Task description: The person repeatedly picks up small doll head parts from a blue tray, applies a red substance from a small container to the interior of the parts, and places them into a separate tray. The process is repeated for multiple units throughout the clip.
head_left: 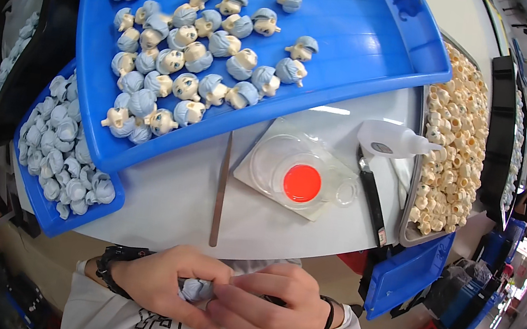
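Close to my body, below the table's front edge, both hands are closed together around a small pale blue doll hair piece [195,290]. My left hand [158,280] wraps it from the left, thumb and fingers curled. The fingers of my right hand [278,306] press against it from the other side. Most of the piece is hidden, so whether a face part sits inside it cannot be told. Beyond my hands, a thin flat metal strip [220,192] lies on the white table. Beside it stands a small round dish of red-orange liquid [302,183] on a pale square block.
A large blue tray [353,93] holds many blue-haired doll heads. Left, a smaller blue bin [56,224] is heaped with hair pieces; right, a metal tray [406,233] carries beige face parts. A white squeeze bottle [386,139] and black-handled knife [373,202] lie near it.
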{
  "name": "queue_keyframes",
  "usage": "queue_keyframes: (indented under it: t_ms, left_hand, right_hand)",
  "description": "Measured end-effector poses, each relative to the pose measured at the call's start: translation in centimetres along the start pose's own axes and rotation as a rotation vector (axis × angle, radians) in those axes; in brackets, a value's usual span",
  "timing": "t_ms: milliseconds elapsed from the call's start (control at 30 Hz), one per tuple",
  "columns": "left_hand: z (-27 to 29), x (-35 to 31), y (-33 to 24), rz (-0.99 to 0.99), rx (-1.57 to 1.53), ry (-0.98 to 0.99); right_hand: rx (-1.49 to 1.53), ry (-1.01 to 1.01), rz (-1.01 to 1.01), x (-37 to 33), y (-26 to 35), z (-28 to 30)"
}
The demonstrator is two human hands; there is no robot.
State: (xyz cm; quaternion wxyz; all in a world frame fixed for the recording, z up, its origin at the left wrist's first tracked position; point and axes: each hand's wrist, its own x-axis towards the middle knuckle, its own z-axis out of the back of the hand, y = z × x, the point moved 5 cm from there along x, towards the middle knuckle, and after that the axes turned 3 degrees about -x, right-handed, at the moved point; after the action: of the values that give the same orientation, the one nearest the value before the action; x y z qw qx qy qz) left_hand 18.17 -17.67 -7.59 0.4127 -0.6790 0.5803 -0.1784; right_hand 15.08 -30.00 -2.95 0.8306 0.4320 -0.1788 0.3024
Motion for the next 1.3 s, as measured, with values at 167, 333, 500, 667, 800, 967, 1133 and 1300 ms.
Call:
queue_keyframes:
  t_ms: [167, 333, 500, 667, 800, 967, 1133, 1300]
  left_hand:
    - [0.7, -0.3, 0.0, -0.026, 0.041, -0.166]
    - [3.0, -3.0, -0.6, -0.399, -0.418, -0.434]
    - [2.8, -2.2, -2.8, -0.442, -0.514, -0.524]
    - [1.8, 0.1, -2.5, -0.145, -0.251, -0.425]
    - [1.7, 2.0, -2.3, -0.07, -0.194, -0.419]
    - [1.3, 3.0, -2.0, -0.008, -0.172, -0.389]
    - [0.8, 2.6, -1.4, 0.027, -0.062, -0.387]
    - [0.0, 2.1, -1.0, 0.039, -0.029, -0.383]
  right_hand:
    - [0.001, 0.045, -0.071, -0.8, -0.9, -0.6]
    - [-0.067, -0.263, -0.465, -3.7, -3.6, 4.2]
    - [-0.265, -0.252, -0.824, -4.4, -5.8, 5.7]
    - [-0.196, -0.1, -0.949, -5.3, -6.6, 4.8]
    - [-0.182, -0.072, -0.903, -5.0, -6.4, 4.4]
    - [-0.165, -0.044, -0.913, -5.3, -6.5, 4.4]
    - [-0.113, 0.02, -0.878, -5.5, -7.0, 4.6]
    - [-0.115, 0.097, -0.84, -5.0, -7.5, 5.4]
